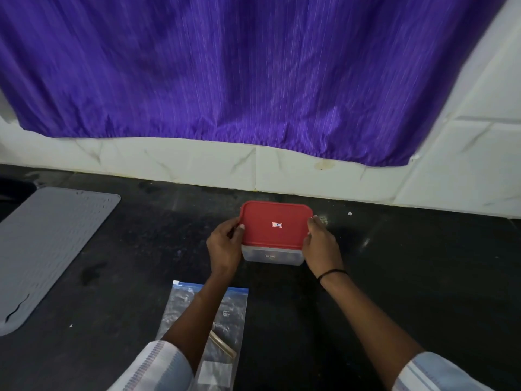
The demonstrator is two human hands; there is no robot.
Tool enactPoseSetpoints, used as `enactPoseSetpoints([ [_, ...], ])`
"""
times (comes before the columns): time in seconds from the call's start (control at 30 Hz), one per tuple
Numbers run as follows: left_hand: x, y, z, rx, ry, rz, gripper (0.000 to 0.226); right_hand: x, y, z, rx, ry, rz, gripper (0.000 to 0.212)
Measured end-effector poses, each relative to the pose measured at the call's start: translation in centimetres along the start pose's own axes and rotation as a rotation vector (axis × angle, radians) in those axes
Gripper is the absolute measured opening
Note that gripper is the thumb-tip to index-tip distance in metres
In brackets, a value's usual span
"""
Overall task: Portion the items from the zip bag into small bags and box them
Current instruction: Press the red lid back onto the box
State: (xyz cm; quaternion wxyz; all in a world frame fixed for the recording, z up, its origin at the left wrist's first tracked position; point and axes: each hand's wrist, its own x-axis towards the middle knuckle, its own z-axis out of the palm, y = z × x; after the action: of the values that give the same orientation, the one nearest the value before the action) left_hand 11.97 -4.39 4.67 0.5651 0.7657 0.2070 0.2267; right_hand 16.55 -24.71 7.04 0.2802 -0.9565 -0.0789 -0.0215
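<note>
— Where's the box, and what have you got hold of?

— The box [273, 256] sits toward the back edge of the surface [394, 277], just short of the wall. My left hand [225, 246] is on its left side and my right hand [321, 244] on its right, fingers [313, 222] curled over the short edges of the red lid [276, 224]. Both hands are closed on that lid, and it looks seated on the box.

— How will it handle?

— Stiff plastic, light I'd guess, and a bit slick. The lid should flex slightly, so I'd peel up from a corner rather than pull straight, and steady the clear base so it doesn't skid on the dark stone.

— What's in it?

— I can't tell. The base wall is frosted and shows nothing definite.

— And the zip bag?

— The zip bag [208, 331] lies flat near the front edge, under my left forearm, blue seal strip at its far end. It's thin, floppy and crinkly; best taken by the seal strip. Inside I see a slim tan stick-like item [222, 343] and some pale pieces, too blurred to name. A grey mat [48, 249] lies toward the left edge, well apart.
</note>
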Motion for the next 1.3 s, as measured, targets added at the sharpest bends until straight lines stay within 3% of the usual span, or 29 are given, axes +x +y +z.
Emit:
enactPoseSetpoints([
  [0.2,-1.4,-0.5,0.3,-0.042,0.024,0.057,0.029,-0.7,0.2,0.1,0.119,-0.054,0.046,0.050],
  [0.5,-0.9,-0.9,0.5,0.020,0.025,0.111,0.023,-1.8,0.7,1.5,0.219,0.041,0.043,0.052],
  [0.67,-0.9,-0.1,-0.2,0.054,-0.024,0.097,0.027,-1.4,1.0,1.4,0.156,0.088,0.037,0.046],
  [0.77,-1.8,0.4,-1.8,0.106,0.009,0.139,0.031,-2.8,-0.3,1.1,0.053,0.270,-0.090,0.038],
  [0.83,-2.7,-0.2,-3.6,0.137,0.048,0.165,0.023,-5.0,-2.3,1.2,0.050,0.331,-0.264,0.034],
  [0.9,-3.7,-1.2,-5.5,0.196,0.039,0.176,0.016,-7.8,-4.2,2.1,0.081,0.244,-0.435,0.028],
  [1.03,-6.2,-2.9,-9.1,0.238,0.039,0.126,0.013,-13.2,-6.8,6.1,0.016,-0.178,-0.541,0.026],
  [1.2,-8.7,-4.7,-11.4,0.178,0.089,-0.012,0.012,-15.8,-7.9,9.3,-0.095,-0.359,-0.568,0.027],
  [1.3,-9.4,-5.6,-11.9,0.165,0.088,-0.041,0.014,-16.6,-7.9,10.3,-0.139,-0.355,-0.585,0.025],
])
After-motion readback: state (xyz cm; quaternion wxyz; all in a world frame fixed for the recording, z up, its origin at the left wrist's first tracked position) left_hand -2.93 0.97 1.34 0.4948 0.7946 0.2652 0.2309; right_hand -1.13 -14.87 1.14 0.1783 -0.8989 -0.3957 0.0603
